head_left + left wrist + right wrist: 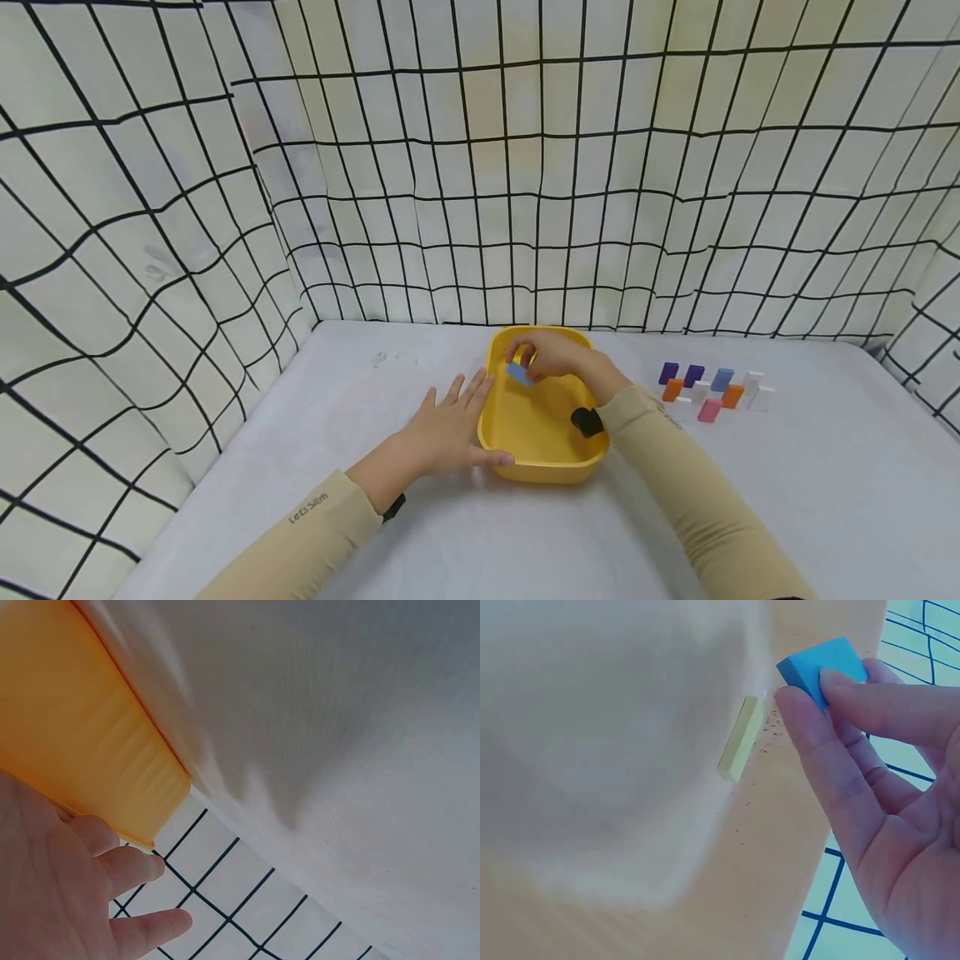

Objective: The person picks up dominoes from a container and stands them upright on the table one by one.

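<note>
A yellow plastic tray (pixel 543 473) stands on the white-covered table in front of me. Over its far left part my right hand (pixel 551 354) pinches a small blue block (pixel 825 664) between thumb and fingers. In the right wrist view, a pale yellow block (pixel 741 739) lies on the tray floor near the wall, beside small dark specks. At the tray's left side is my left hand (pixel 446 429), fingers spread and straight, its thumb over the near left rim. The left wrist view shows these fingers beside the tray's outer wall (pixel 90 727).
Several small blocks stand in a group right of the tray, among them a purple block (pixel 693 376), an orange block (pixel 732 396), a blue block (pixel 722 380) and a pink block (pixel 708 410). Black netting (pixel 542 137) over white sheeting encloses the table's back and sides.
</note>
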`<move>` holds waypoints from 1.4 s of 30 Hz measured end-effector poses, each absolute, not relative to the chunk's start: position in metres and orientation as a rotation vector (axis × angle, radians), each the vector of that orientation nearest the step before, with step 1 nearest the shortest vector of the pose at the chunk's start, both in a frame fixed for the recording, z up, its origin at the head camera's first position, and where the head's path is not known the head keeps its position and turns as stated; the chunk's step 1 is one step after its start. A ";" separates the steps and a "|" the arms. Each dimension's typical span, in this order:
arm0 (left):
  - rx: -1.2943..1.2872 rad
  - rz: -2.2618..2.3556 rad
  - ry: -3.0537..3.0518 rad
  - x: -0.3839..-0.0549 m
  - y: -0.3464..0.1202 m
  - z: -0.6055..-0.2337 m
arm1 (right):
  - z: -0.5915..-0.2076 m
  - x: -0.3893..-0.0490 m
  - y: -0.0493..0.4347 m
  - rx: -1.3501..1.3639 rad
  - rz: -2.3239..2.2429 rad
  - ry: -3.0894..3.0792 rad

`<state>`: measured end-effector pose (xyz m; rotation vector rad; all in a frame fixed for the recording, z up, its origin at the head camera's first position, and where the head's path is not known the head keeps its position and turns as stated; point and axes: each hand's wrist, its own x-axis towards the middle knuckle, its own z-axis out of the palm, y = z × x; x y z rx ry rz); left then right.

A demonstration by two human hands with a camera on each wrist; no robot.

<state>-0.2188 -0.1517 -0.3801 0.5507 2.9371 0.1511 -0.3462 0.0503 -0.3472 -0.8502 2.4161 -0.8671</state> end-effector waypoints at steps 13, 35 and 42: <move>0.547 0.147 2.932 -0.221 -0.152 -0.379 | -0.328 -0.339 0.061 -0.912 -0.960 2.471; 0.544 0.160 2.925 -0.220 -0.151 -0.381 | -0.320 -0.320 0.092 -1.020 -1.106 2.572; 0.545 0.169 2.930 -0.221 -0.150 -0.381 | -0.325 -0.314 0.111 -1.101 -1.228 2.608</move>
